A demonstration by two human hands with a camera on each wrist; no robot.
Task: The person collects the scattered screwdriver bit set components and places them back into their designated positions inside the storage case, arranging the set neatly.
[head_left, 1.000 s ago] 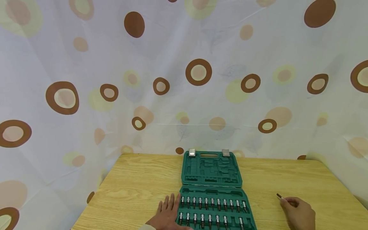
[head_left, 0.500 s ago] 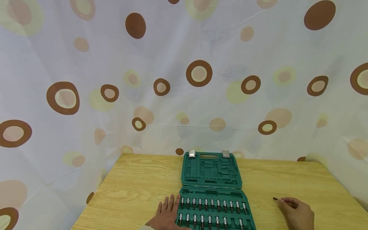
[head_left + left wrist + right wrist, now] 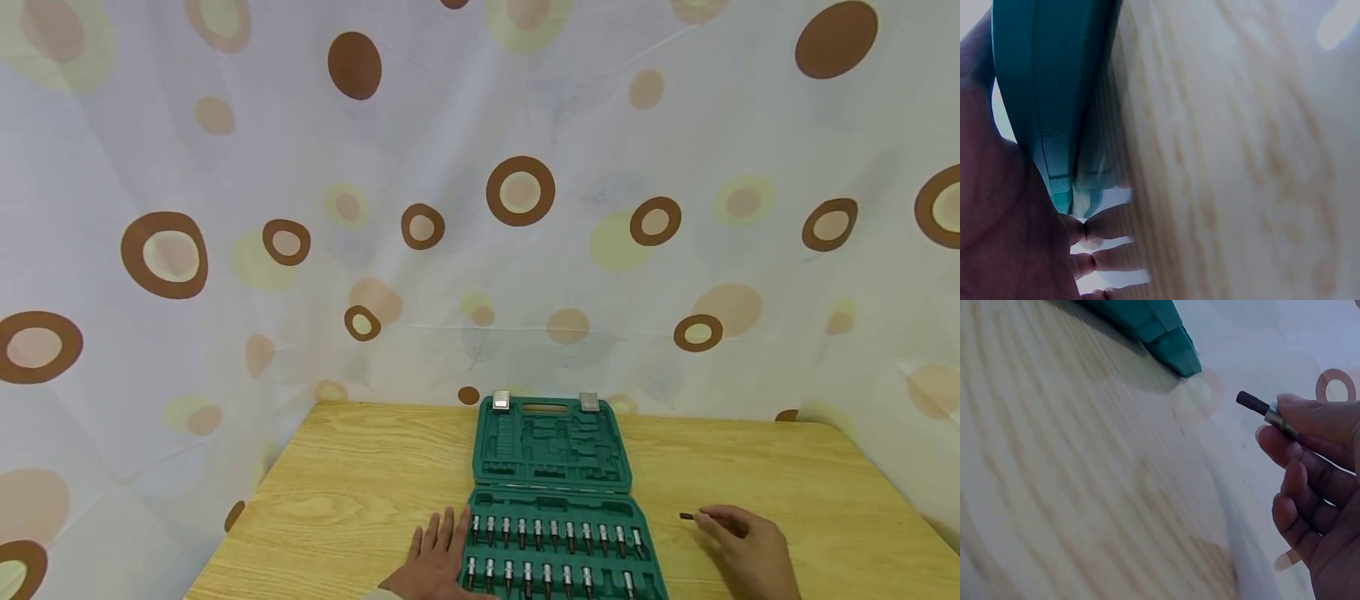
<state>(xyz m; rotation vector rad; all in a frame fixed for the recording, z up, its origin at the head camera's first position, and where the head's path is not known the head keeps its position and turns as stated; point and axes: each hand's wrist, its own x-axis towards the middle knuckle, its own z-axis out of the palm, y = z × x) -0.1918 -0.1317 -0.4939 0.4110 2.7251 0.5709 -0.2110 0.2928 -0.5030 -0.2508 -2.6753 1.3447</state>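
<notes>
Right hand pinching bit socket, thumb against forefinger; left hand, fingers straight, touching green case

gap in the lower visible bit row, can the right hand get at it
Probably yes: the gap looks uncovered, only tabletop separates the right hand from the green case, and the left hand rests by the opposite edge.
</notes>
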